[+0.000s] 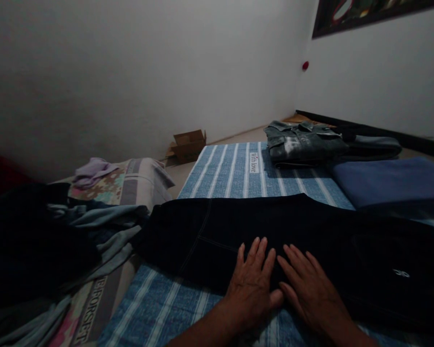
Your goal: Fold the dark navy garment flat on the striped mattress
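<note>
A: What is at the bottom of the frame, nearest to the camera?

B: Two bare hands lie flat, palm down, side by side. The left hand (251,284) and the right hand (309,289) both rest on the near edge of a dark navy pair of trousers with pale stitching (275,231). The fingers are stretched and a little spread, they pinch nothing. The left thumb touches the side of the right hand.

A: And where is this garment?

B: It lies across the middle of the frame, from centre left to the right edge, on a blue and white striped cloth (235,168) that covers the surface.

A: What is at the left?

B: At lower left there is a loose heap of dark and grey-blue clothes (58,241), and behind it a grey patterned pillow (137,185) with a lilac cloth on it.

A: And further away?

B: In the upper right part of the striped cloth I see a folded grey-green denim jacket (304,142), and just beside it, nearer, a folded blue fabric (390,180). In the centre, against the white wall, stands a small open cardboard box (188,144).
</note>
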A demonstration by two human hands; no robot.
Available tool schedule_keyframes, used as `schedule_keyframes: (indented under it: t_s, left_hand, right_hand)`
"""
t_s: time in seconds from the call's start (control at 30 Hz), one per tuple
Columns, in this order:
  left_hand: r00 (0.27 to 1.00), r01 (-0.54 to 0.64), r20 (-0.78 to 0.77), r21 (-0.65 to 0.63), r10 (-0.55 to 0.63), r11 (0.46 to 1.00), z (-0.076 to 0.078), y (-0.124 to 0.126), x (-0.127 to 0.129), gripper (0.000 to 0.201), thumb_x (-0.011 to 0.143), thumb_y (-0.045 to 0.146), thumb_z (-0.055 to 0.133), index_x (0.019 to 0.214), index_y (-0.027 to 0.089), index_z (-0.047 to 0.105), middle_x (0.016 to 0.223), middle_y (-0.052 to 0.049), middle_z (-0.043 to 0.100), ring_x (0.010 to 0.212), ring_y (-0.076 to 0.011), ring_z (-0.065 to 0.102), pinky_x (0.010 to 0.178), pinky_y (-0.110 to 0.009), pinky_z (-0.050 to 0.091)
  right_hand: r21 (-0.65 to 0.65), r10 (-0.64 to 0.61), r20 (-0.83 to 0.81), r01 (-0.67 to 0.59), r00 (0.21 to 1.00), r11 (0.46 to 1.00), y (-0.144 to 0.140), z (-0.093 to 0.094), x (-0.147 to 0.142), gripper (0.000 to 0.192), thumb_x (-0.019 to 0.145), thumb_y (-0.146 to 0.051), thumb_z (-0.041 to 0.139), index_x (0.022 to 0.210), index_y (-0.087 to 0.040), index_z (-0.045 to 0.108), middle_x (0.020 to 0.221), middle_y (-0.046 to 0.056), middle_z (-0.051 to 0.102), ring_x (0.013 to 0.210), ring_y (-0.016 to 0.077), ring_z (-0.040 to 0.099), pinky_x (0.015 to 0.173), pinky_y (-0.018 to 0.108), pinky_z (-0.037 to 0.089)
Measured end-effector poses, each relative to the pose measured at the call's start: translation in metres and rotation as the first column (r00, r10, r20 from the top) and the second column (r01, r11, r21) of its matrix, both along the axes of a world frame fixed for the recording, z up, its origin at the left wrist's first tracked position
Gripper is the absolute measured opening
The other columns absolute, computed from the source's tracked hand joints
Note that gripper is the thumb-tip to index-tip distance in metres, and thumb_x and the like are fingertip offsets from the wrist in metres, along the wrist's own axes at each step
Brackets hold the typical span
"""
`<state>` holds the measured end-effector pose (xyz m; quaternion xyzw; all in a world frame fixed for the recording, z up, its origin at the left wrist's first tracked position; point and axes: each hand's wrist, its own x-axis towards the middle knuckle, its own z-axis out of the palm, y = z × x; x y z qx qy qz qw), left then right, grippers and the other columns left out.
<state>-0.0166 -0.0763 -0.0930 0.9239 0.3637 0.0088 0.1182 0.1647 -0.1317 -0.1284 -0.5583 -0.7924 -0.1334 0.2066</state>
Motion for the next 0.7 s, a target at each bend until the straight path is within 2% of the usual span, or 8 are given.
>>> schedule_keyframes:
  t_s: [0.13,0.23,0.3,0.43,0.6,0.7]
  left_hand:
    - [0.998,0.013,0.063,-0.11,-0.006,0.994,0.027,0.016,-0.003,0.07,0.083,0.051,0.056,0.14,0.016,0.036,0.152,-0.019,0.024,0.14,-0.0318,0.021,0.108,-0.059,0.025]
    - [0.996,-0.074,0.049,-0.072,0.077,0.995,0.048,0.041,-0.003,0.06,0.084,0.043,0.056,0.135,0.015,0.042,0.15,-0.019,0.028,0.14,-0.0313,0.022,0.107,-0.058,0.027]
    - [0.989,-0.148,0.003,-0.033,0.148,0.988,0.054,0.06,-0.003,0.06,0.085,0.043,0.055,0.136,0.013,0.042,0.151,-0.02,0.027,0.141,-0.0316,0.019,0.109,-0.057,0.024]
    - [0.954,-0.282,-0.113,-0.01,0.279,0.959,0.046,0.089,0.0,0.071,0.088,0.054,0.044,0.141,0.008,0.035,0.152,-0.021,0.021,0.142,-0.0321,0.014,0.111,-0.055,0.019]
    - [0.96,-0.238,-0.146,0.031,0.24,0.971,0.023,0.105,0.003,0.074,0.089,0.06,0.038,0.144,0.012,0.03,0.153,-0.016,0.02,0.142,-0.0298,0.014,0.112,-0.055,0.017]
    - [0.956,-0.244,-0.155,0.04,0.248,0.969,0.017,0.107,0.002,0.074,0.089,0.06,0.037,0.144,0.012,0.03,0.154,-0.015,0.019,0.142,-0.0295,0.013,0.112,-0.056,0.017]
  right_hand:
    - [-0.006,0.01,0.036,-0.009,0.999,1.0,-0.003,-0.006,0.003,0.042,0.09,-0.031,0.049,0.129,-0.016,0.052,0.141,0.014,0.046,0.13,0.0292,0.041,0.101,0.049,0.038]
    - [0.013,0.013,0.034,-0.013,0.999,1.0,-0.002,-0.006,0.002,0.041,0.09,-0.032,0.049,0.129,-0.017,0.053,0.14,0.014,0.048,0.129,0.0291,0.042,0.101,0.048,0.038]
    - [0.018,0.01,0.03,-0.01,0.999,1.0,-0.002,-0.005,0.001,0.041,0.09,-0.032,0.049,0.128,-0.018,0.053,0.139,0.013,0.048,0.129,0.0287,0.043,0.101,0.048,0.037]
    - [0.038,0.012,0.05,-0.013,0.999,0.999,-0.001,-0.006,0.001,0.041,0.09,-0.032,0.048,0.128,-0.018,0.053,0.138,0.013,0.049,0.128,0.0281,0.043,0.101,0.048,0.036]
    - [0.08,0.02,0.082,-0.026,0.996,0.996,0.0,-0.005,0.002,0.042,0.089,-0.032,0.049,0.127,-0.017,0.053,0.136,0.013,0.052,0.126,0.0278,0.045,0.099,0.046,0.036]
    - [0.106,0.017,0.092,-0.027,0.996,0.994,0.001,-0.003,0.001,0.042,0.087,-0.031,0.051,0.126,-0.016,0.055,0.133,0.014,0.054,0.124,0.0281,0.047,0.099,0.046,0.035]
